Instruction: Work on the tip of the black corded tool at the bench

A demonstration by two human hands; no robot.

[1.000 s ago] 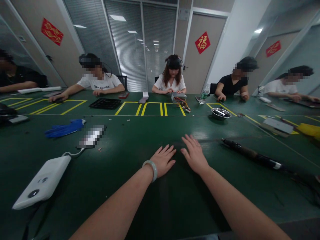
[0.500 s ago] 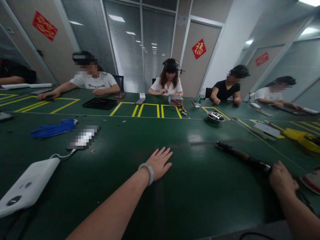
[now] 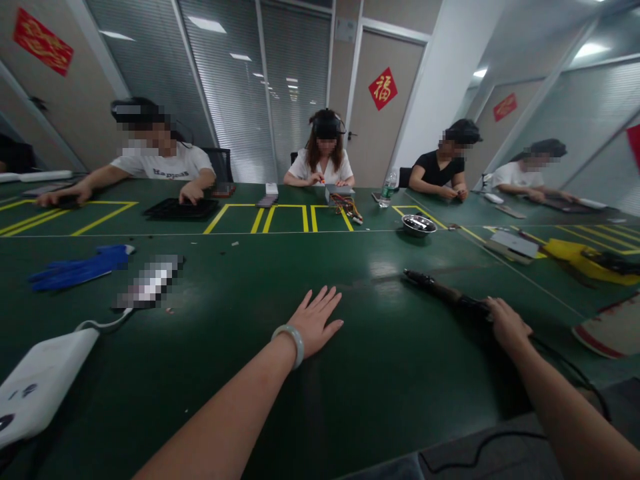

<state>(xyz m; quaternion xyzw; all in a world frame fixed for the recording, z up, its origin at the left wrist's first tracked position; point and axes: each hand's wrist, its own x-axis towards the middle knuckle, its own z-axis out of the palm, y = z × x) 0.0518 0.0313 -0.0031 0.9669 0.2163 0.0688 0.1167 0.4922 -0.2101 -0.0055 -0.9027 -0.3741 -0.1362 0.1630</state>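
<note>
My left hand (image 3: pixel 317 321) lies flat on the green table (image 3: pixel 390 360), fingers spread, holding nothing; a pale bangle sits on its wrist. To the right, my right hand (image 3: pixel 506 325) is closed over the handle of a dark rod-shaped power tool (image 3: pixel 439 289). The tool lies on the table with its tip pointing away to the left. A black cable (image 3: pixel 575 373) runs back from it toward the table's near edge.
At the left lie a white device (image 3: pixel 35 387) with a cord, a blurred item (image 3: pixel 147 283) and a blue glove (image 3: pixel 75 270). A metal bowl (image 3: pixel 419 225), a water bottle (image 3: pixel 387 188) and a black tray (image 3: pixel 180 209) stand farther off. Several people work along the far side.
My right hand left its place beside the left hand, went right and closed on the tool's handle. The left hand stayed flat. The view turned somewhat to the right.
</note>
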